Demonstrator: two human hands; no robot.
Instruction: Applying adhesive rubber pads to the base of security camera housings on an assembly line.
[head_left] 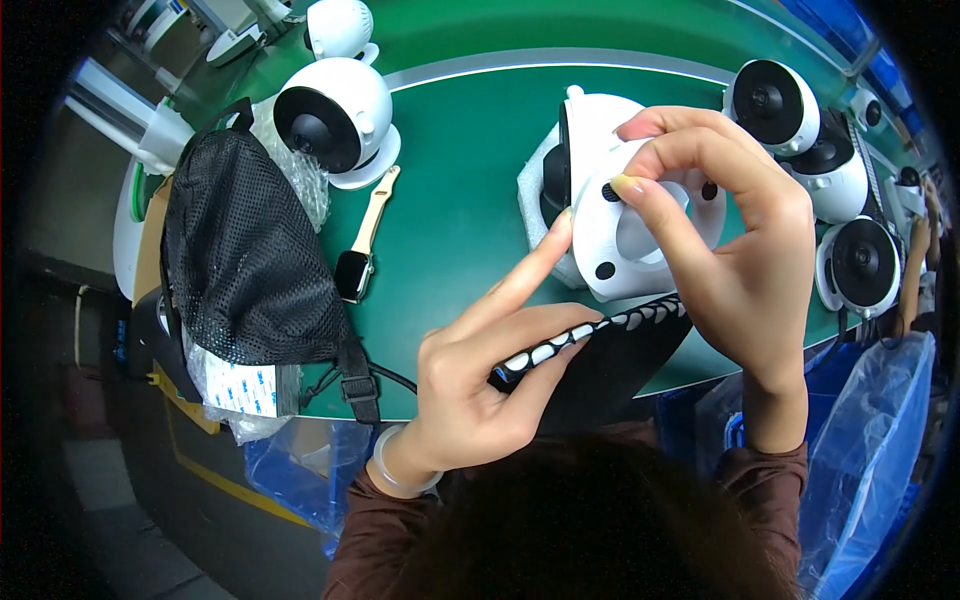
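Observation:
A white ball-shaped camera (600, 118) with a black front lies tipped on its side, its ring-shaped base (590, 230) turned toward me. Small black round pads (605, 271) sit on the base ring. My right hand (735, 205) pinches thumb and index finger together at one black round pad (609, 193) on the ring's left part. Between the thumb and fingers of my left hand (490, 375) is a black sheet (610, 375) with a row of white oval spots along its edge. The left index fingertip touches the camera's side.
White foam wrap (532, 190) lies under the camera. On the left are a black mesh bag (250, 250), a smartwatch (355, 272) and another ball camera (345, 110). Several more cameras, one of them a near-right camera (862, 262), line the right side. Plastic-lined blue bins (865, 440) stand below the table edge.

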